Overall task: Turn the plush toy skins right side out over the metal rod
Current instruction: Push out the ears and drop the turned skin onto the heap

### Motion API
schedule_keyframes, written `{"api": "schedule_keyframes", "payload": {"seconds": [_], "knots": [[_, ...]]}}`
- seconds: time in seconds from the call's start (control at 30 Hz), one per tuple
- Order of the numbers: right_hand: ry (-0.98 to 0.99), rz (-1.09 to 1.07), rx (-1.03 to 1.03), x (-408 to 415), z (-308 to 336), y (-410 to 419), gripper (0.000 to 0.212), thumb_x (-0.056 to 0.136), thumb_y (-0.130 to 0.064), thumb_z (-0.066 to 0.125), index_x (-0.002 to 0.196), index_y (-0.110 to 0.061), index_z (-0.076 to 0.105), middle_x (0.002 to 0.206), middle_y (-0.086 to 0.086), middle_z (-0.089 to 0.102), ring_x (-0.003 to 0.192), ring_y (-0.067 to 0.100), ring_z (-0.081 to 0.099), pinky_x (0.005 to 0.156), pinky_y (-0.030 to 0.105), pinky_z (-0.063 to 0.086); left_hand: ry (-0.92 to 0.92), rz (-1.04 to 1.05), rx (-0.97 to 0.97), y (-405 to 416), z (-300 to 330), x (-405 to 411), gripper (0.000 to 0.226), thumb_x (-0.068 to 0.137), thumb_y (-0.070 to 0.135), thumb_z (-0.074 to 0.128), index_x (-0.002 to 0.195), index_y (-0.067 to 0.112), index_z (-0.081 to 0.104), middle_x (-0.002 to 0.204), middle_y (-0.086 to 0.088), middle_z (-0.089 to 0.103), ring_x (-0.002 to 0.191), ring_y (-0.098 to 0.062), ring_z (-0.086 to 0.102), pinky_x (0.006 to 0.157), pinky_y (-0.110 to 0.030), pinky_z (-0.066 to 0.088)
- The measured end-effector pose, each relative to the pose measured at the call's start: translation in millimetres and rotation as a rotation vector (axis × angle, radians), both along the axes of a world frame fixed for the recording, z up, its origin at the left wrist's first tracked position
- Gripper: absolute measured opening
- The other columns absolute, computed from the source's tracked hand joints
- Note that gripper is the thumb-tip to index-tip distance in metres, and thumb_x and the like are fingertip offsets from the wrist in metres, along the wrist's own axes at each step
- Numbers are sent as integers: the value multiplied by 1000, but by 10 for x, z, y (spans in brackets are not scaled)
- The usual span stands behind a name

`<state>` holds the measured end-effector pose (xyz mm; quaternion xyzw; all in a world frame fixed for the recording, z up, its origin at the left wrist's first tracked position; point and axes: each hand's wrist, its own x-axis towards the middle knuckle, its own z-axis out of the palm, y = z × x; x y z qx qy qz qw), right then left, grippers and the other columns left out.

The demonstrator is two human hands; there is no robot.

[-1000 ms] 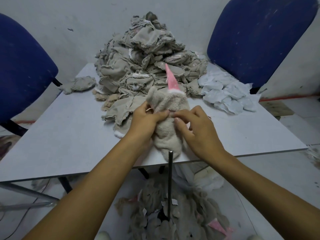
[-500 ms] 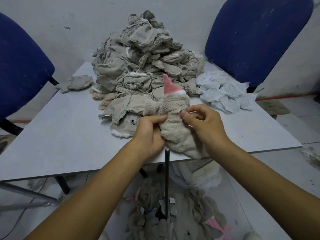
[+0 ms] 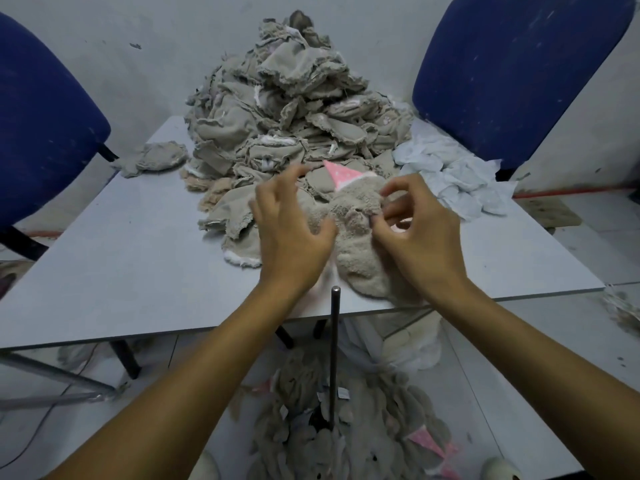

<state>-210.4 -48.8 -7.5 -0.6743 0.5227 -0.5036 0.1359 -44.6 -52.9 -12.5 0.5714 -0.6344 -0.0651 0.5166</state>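
A fluffy beige plush skin (image 3: 360, 251) with a pink pointed hat (image 3: 343, 174) lies right side out at the near edge of the grey table (image 3: 138, 244). My right hand (image 3: 419, 237) pinches its fluffy fabric near the middle with curled fingers. My left hand (image 3: 291, 233) hovers just left of it, fingers spread and holding nothing. The upright metal rod (image 3: 334, 355) stands bare in front of the table edge, its tip just below the skin.
A tall heap of inside-out beige skins (image 3: 291, 109) fills the back of the table. White fabric pieces (image 3: 450, 178) lie at the right. Finished plush skins (image 3: 346, 438) lie piled on the floor around the rod's base. Blue chairs (image 3: 512, 64) stand on both sides.
The skin has come off the rod and moved up onto the table. My left hand has let go of it and spread open; my right hand still pinches it.
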Motion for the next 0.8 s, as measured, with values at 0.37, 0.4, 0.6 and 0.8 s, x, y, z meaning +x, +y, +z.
{"api": "schedule_keyframes", "payload": {"seconds": [0.37, 0.4, 0.6, 0.8], "knots": [[385, 189, -368, 71, -35, 283, 16, 84, -2, 71, 98, -5, 65, 86, 8, 65, 79, 28, 61, 66, 50, 51, -543, -164, -128, 290, 64, 99, 10, 82, 11, 61, 85, 3, 56, 81, -11, 51, 67, -28, 47, 53, -45, 44], [363, 194, -388, 81, -43, 322, 15, 84, -1, 71, 97, -5, 64, 85, 8, 63, 78, 28, 60, 66, 48, 50, -538, -177, -160, 347, 48, 102, 9, 83, 10, 60, 83, 2, 55, 78, -12, 51, 61, -29, 46, 49, -45, 43], [357, 298, -609, 121, -142, 544, 22, 90, -3, 66, 101, -16, 52, 79, 10, 59, 74, 23, 50, 67, 32, 39, -547, -307, -375, 561, -42, 248, 14, 83, -2, 59, 70, -4, 56, 70, -18, 51, 51, -32, 44, 40, -40, 40], [387, 411, -708, 87, -153, 583, 11, 97, -6, 59, 99, -15, 53, 80, 13, 66, 71, 31, 63, 81, 51, 47, -611, -322, -429, 656, -125, 369, 18, 84, 2, 64, 67, -1, 58, 67, -16, 52, 53, -29, 45, 43, -39, 37]]}}
